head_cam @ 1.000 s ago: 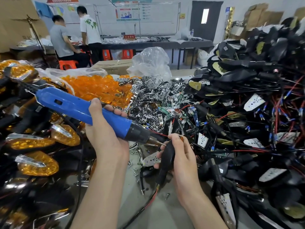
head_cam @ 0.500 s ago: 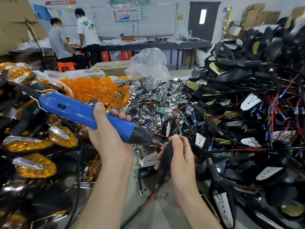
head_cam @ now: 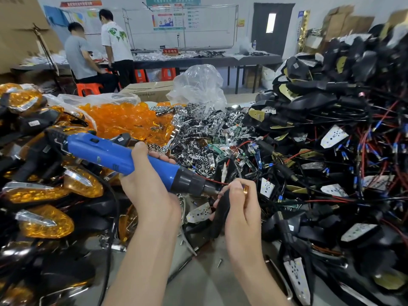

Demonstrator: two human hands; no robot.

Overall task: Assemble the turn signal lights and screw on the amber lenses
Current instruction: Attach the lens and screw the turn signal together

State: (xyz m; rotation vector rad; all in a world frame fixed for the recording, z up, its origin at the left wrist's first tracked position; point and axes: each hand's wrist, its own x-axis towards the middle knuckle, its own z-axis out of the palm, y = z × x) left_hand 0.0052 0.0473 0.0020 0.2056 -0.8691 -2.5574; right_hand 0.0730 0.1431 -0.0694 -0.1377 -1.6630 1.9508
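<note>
a workshop room with a dark door and a long back table where two people work. my grey worktable is heaped: black housings trailing wires on the right, finished amber lights on the left, loose amber lenses and chrome reflectors behind. my left hand wraps round the blue screwdriver — bit slanting down to the right. my right hand curls round a black turn signal housing (held above the table, at the bit's tip). a loose screw lies below.
</note>
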